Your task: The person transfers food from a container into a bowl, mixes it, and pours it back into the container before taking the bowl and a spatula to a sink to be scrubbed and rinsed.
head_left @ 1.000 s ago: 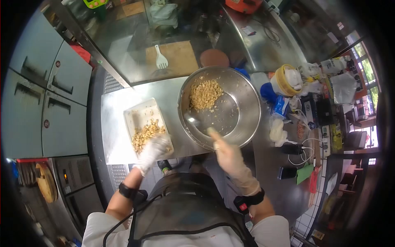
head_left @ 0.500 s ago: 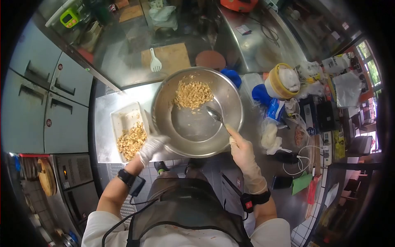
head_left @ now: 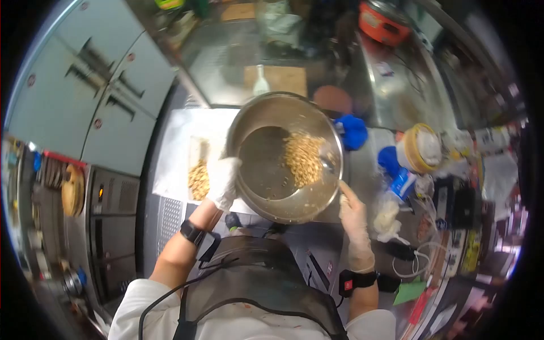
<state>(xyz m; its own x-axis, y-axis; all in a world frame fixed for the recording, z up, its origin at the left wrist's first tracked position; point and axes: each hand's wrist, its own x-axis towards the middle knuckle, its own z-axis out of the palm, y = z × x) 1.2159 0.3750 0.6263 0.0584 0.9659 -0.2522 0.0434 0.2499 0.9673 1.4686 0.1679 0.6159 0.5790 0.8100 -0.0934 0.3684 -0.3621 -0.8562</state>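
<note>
A large steel mixing bowl [head_left: 258, 195] stands in front of me and looks tilted, its left side higher. Chopped light-brown food pieces [head_left: 303, 158] are gathered toward its right side. My left hand [head_left: 224, 180], in a thin white glove, is closed on the bowl's left rim. My right hand [head_left: 353, 215], also gloved, is at the right rim, closed around a metal spoon [head_left: 327, 165]; the spoon's head is in the bowl beside the food, and the hand hides most of its handle. Behind my left hand, a white rectangular tub [head_left: 196, 148] contains more of the pieces [head_left: 198, 180].
Beyond the bowl, a white slotted turner [head_left: 260, 82] lies on a cutting board [head_left: 292, 79]. A blue cloth-like item [head_left: 352, 132], a yellow-rimmed tub [head_left: 422, 148] and cables [head_left: 419, 262] are to the right. Cabinets [head_left: 62, 90] line the left, and an orange appliance [head_left: 383, 24] stands at the back.
My left hand has moved from beside the white tub to the bowl's left rim. The food has shifted from the bowl's far side to its right. The view has swung left.
</note>
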